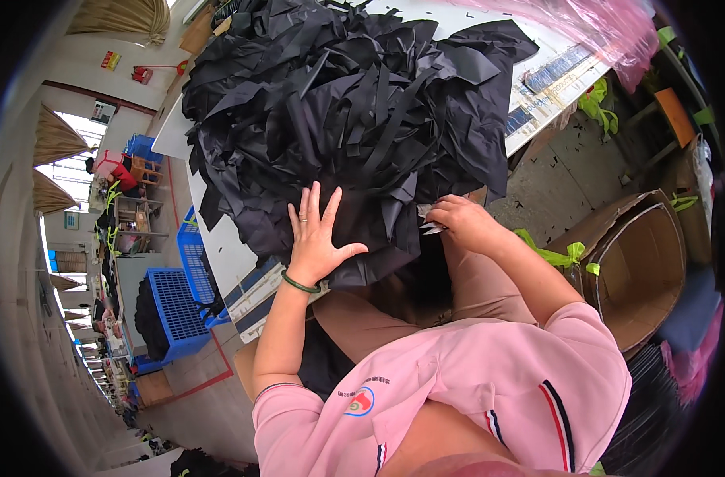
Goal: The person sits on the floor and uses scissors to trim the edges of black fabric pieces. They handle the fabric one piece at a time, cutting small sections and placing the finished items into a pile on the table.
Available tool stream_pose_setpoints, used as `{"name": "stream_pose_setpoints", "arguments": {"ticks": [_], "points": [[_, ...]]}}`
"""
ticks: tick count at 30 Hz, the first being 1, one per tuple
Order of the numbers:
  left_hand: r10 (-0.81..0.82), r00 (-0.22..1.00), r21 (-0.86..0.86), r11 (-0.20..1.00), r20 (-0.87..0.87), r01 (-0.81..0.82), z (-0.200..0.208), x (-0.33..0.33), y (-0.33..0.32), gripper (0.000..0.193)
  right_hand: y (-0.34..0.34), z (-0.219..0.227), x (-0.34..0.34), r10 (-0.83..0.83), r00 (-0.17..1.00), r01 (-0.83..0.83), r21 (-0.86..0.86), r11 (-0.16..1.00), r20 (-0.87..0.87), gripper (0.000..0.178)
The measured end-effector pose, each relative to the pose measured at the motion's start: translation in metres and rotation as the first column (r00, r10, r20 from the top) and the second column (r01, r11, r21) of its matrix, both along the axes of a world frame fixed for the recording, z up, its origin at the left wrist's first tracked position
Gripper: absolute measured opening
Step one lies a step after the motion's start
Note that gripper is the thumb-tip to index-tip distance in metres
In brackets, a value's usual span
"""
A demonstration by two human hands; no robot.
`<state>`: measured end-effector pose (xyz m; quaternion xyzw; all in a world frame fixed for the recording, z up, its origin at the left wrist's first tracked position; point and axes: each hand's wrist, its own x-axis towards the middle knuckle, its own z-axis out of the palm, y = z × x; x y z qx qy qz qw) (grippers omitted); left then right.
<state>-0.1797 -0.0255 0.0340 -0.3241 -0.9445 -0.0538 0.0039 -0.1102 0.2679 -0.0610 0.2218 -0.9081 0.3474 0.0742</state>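
A large heap of black fabric (pixel 299 135), made up of loose pieces and long strips, covers most of the white table (pixel 529 119) in front of me. My left hand (pixel 315 238) lies flat on the near part of the heap, fingers spread, with a ring and a dark green bangle on that arm. At the heap's near right edge, my right hand (pixel 462 220) is closed around small silvery thread snips (pixel 432 228), whose pointed tips face left beside the fabric. Their handles are mostly hidden by my fingers. The black cloth hangs over the table edge toward my lap.
Pink plastic sheeting (pixel 585 28) lies at the table's far right. An open cardboard box (pixel 637 270) stands on the floor to my right, with green ties near it. Blue plastic crates (pixel 176 306) stand left of the table. Another person (pixel 112 171) in red is far left.
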Motion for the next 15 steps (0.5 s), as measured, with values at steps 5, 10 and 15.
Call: {"name": "stream_pose_setpoints", "arguments": {"ticks": [5, 10, 15], "points": [[0.005, 1.000, -0.187, 0.982, 0.011, -0.003, -0.047, -0.019, -0.002, 0.111, 0.064, 0.026, -0.003, -0.399, 0.903, 0.413, -0.071, 0.908, 0.157, 0.019], [-0.049, 0.979, -0.012, 0.999, 0.200, 0.053, -0.075, -0.046, 0.010, 0.103, 0.109, 0.015, -0.103, -0.545, 0.803, 0.579, -0.532, 0.617, 0.241, 0.025], [-0.093, 0.980, -0.014, 0.995, 0.176, 0.097, -0.077, -0.051, 0.011, 0.089, 0.108, 0.028, -0.198, -0.355, 0.762, 0.643, -0.568, 0.513, 0.542, 0.036]]}}
